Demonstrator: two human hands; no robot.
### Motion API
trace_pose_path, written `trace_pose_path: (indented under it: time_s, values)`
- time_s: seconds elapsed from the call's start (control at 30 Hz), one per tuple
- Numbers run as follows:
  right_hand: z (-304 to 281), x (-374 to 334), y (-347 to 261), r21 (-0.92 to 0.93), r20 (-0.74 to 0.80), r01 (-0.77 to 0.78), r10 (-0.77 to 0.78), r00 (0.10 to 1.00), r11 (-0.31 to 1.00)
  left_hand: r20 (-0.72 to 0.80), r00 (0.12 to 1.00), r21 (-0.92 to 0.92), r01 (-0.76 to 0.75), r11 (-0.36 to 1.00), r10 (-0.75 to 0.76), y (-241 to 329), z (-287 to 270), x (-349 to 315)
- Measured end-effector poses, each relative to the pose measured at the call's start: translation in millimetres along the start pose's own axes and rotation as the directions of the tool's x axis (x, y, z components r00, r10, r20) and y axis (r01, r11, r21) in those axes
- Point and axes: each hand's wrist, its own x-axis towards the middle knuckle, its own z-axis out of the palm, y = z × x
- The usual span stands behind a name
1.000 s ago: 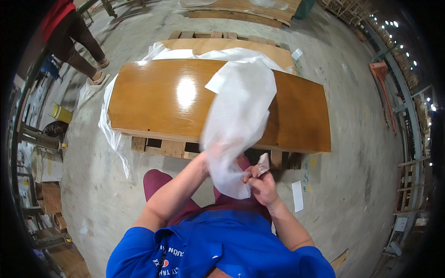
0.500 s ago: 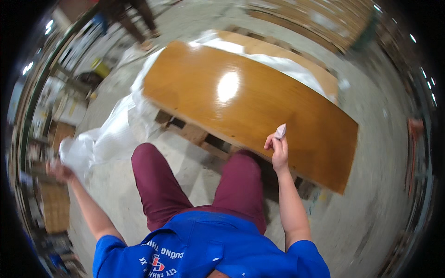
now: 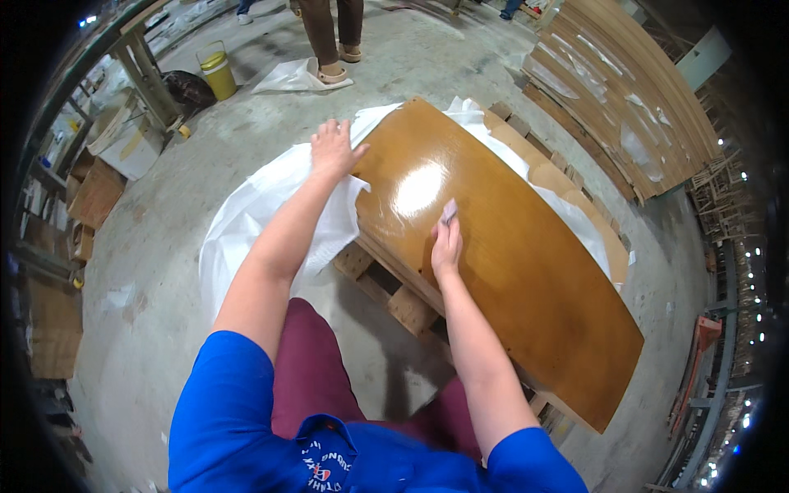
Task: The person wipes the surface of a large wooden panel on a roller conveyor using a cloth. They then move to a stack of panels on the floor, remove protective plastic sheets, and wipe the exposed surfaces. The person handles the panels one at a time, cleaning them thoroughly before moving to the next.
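A long, glossy brown wooden panel (image 3: 509, 238) lies in front of me, a bright reflection on its left part. White foam sheet (image 3: 263, 205) spreads under it and hangs over its left side. My left hand (image 3: 333, 152) is open, fingers apart, over the foam beside the panel's far left edge; I cannot tell if it touches. Above the near side of the panel, my right hand (image 3: 446, 249) is closed on a small folded pinkish-grey piece (image 3: 449, 212), paper or cloth. Its underside is hidden.
The panel rests on a wooden pallet (image 3: 411, 308). Stacked wooden boards (image 3: 633, 99) stand at the far right. Another person (image 3: 333, 33) stands at the back near a yellow bucket (image 3: 218, 74). Cartons (image 3: 94, 193) and a white bin (image 3: 127, 144) line the left.
My left hand has swung from the far left up to the panel's left end, and the foam there now lies closer to the panel. The right hand still holds the folded piece.
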Motion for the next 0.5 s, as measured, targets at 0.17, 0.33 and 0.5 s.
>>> trace_pose_path:
  time_s: [0.17,0.33,0.5]
  values:
    - [13.6,-2.3,0.0,-0.163,0.039,0.022,-0.016,0.999,0.986,0.232,0.955,-0.062,0.204,0.977,-0.184,-16.8,81.6,63.9]
    - [9.3,-4.5,6.6,-0.32,0.07,-0.007,0.031,0.997,0.947,0.204,0.978,-0.617,0.168,0.769,-0.049,-39.5,159.1,121.8]
    - [17.6,-2.3,-0.5,-0.316,0.024,0.064,-0.059,0.998,0.947,0.33,0.847,-0.936,0.351,-0.028,-0.416,-48.9,180.8,220.3]
